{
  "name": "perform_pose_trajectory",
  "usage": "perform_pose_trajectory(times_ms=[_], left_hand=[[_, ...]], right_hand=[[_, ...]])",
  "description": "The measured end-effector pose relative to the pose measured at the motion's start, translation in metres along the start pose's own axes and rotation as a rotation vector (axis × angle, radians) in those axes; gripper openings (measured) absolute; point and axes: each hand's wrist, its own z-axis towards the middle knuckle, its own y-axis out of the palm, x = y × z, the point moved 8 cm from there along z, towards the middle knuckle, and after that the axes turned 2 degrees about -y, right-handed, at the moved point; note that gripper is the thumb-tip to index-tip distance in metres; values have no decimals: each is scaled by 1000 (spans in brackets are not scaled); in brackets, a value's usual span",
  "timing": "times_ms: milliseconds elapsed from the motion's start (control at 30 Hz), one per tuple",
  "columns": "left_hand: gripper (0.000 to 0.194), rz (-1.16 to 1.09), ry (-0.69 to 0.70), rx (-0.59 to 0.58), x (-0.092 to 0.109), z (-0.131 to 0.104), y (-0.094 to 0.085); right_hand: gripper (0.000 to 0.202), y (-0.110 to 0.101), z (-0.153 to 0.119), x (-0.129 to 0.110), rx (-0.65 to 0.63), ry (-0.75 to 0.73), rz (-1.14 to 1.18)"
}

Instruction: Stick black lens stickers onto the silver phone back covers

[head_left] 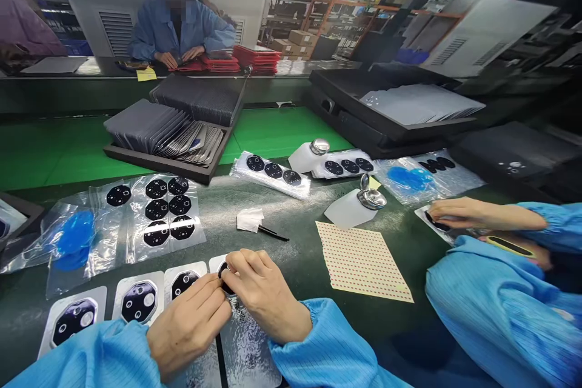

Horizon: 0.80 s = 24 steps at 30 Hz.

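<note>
My left hand (193, 324) and my right hand (266, 291) meet over the silver plate (249, 342) at the right end of a row. Both are closed, their fingertips pinched at the edge of a small black octagonal piece (222, 271), mostly hidden under the fingers. To the left lie several silver plates, each with a black octagonal piece: one plate (159, 282) has its piece (139, 302) in full view, another (100, 298) is partly behind my left sleeve. A black-handled tool (274, 233) with white cloth (250, 219) lies beyond my hands.
Clear sheets of black pieces (157, 209), a blue film pile (75, 239), dispenser bottles (350, 209), a dotted sticker sheet (364, 260) and a plate-filled tray (182, 133) surround me. At right a co-worker's hand (473, 215) handles a plate; another person (182, 24) sits opposite.
</note>
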Motion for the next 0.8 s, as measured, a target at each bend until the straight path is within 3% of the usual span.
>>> perform_pose_trajectory(times_ms=[233,400,500,600,700,800], left_hand=[[26,5,9,-13,0,0,0],[24,-34,-7,-39,-2,-2,2],[22,-57,-22,-41,-3,-2,4],[19,-65,-36,-62,-5,-4,7],[20,-73,-36,-75,-5,-5,9],[24,-50,-17,-71,-5,-3,10]], right_hand=[[36,0,1,5,12,24,71],[18,-15,-10,57,201,405,588],[11,-3,-24,83,196,640,945],[8,12,-39,99,196,814,1162],[7,19,-48,105,220,868,1316],[9,18,-48,101,210,816,1410]])
